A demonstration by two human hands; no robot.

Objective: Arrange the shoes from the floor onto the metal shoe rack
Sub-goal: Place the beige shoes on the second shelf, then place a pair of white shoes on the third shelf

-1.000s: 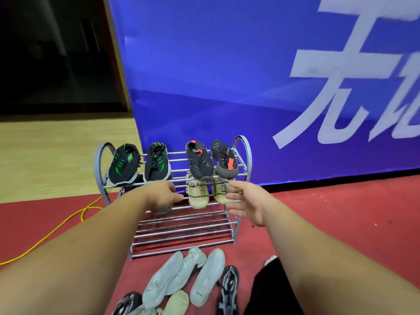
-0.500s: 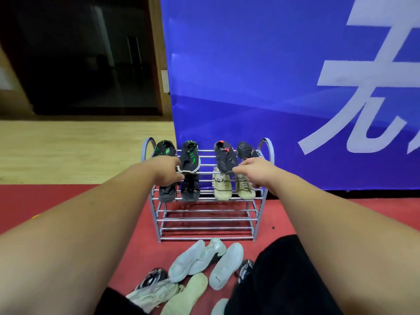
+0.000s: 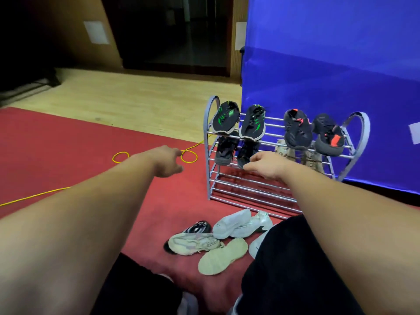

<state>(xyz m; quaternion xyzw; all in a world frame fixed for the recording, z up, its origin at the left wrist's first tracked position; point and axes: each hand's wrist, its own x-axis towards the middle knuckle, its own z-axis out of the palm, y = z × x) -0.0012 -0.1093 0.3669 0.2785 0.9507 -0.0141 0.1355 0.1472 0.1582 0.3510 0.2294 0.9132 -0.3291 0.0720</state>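
Shoes occupy two places: the metal shoe rack (image 3: 250, 190) and the red carpet (image 3: 68, 144) in front of it. We count four on the top tier, a black-and-green pair (image 3: 227, 119) at the left and a black-and-red pair (image 3: 296, 129) at the right. The second tier carries a dark pair (image 3: 225, 150) under the green one and a beige pair (image 3: 314, 159) under the red one; the lower tiers show bare rods. Every racked shoe lies with its long axis front to back, heel toward the blue banner (image 3: 329, 76), toe toward us and sloping down. The rack is built of parallel grey metal rods between two arched side frames. On the carpet we find a loose cluster: two white sneakers (image 3: 236, 223) on their sides with long axes running left to right, a pale mesh trainer (image 3: 193, 243) likewise crosswise, a black-and-white shoe (image 3: 198, 226) behind it, and a beige shoe (image 3: 223, 255) turned up to show its flat sole. The left hand (image 3: 167, 163) hovers over the carpet left of the rack, fingers loosely bent, holding nothing. The right hand (image 3: 269, 167) reaches to the second tier with relaxed fingers, empty; its fingertips lie at the toe of the right dark shoe, and we cannot tell whether they touch. A yellow cable (image 3: 188, 155) loops on the carpet beside the rack.
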